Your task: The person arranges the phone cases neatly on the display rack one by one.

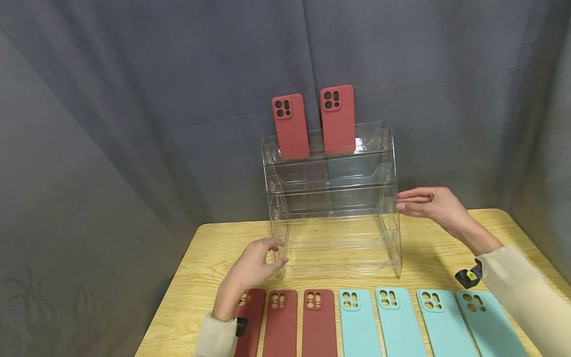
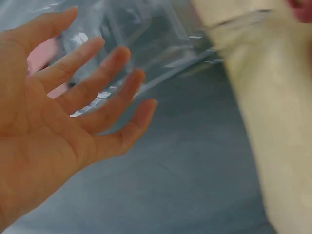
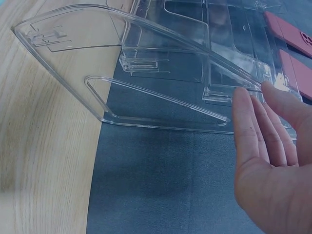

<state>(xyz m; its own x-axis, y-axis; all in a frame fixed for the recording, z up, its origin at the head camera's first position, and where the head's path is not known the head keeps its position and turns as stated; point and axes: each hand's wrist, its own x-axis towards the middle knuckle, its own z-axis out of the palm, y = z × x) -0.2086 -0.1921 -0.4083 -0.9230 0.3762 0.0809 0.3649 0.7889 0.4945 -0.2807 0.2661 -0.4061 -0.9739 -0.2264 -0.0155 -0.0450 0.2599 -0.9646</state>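
A clear acrylic tiered display rack (image 1: 334, 213) stands upright on the table. Two red phone cases, one on the left (image 1: 292, 134) and one on the right (image 1: 339, 124), lean in its top tier. My left hand (image 1: 254, 263) is by the rack's lower left side, fingers spread and slightly bent, with nothing in it. At the rack's right side is my right hand (image 1: 439, 206), its fingers nearly straight. In the right wrist view, the right thumb and fingertips (image 3: 241, 97) are right at the side panel's edge.
Along the table's near side lie three dark red phone cases (image 1: 279, 322) and several turquoise phone cases (image 1: 361, 322) in a row. The wooden table (image 1: 187, 277) reaches back to a grey curtain (image 1: 200, 124) behind the rack.
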